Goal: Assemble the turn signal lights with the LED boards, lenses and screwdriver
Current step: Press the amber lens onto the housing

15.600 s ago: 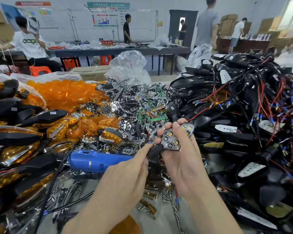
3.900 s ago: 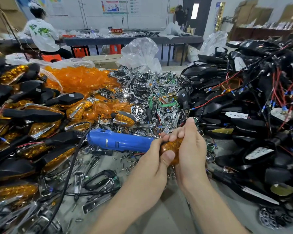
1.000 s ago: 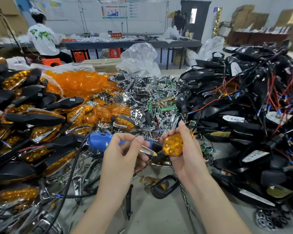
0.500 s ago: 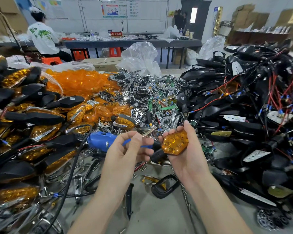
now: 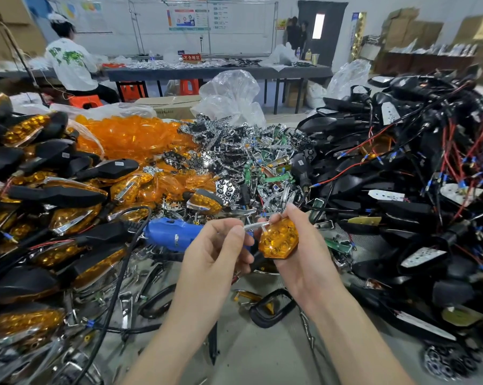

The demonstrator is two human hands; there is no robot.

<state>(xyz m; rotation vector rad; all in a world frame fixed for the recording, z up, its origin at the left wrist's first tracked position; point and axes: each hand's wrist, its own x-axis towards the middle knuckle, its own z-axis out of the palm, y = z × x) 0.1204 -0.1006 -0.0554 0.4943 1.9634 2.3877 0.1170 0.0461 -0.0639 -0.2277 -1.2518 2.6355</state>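
My right hand [image 5: 304, 254] grips a turn signal light [image 5: 278, 239] with its amber lens facing me, held over the bench. My left hand [image 5: 218, 251] pinches a thin chrome trim strip [image 5: 255, 225] whose far end touches the lens's upper left edge. A blue electric screwdriver [image 5: 171, 236] lies on the bench just behind my left hand, its cord trailing left. Loose amber lenses [image 5: 132, 137] are heaped at the back left, and chrome reflectors with green LED boards [image 5: 251, 162] are piled in the middle.
Finished amber-and-black lights [image 5: 46, 207] are stacked on the left. Black housings with red and black wires [image 5: 418, 173] are heaped on the right. Chrome strips and a black frame [image 5: 273, 307] litter the grey bench below my hands. A person [image 5: 71, 65] sits at a far table.
My left hand has brought the chrome strip from pointing away toward the light, so its end now meets the lens edge. The right hand has turned the light slightly and raised it.
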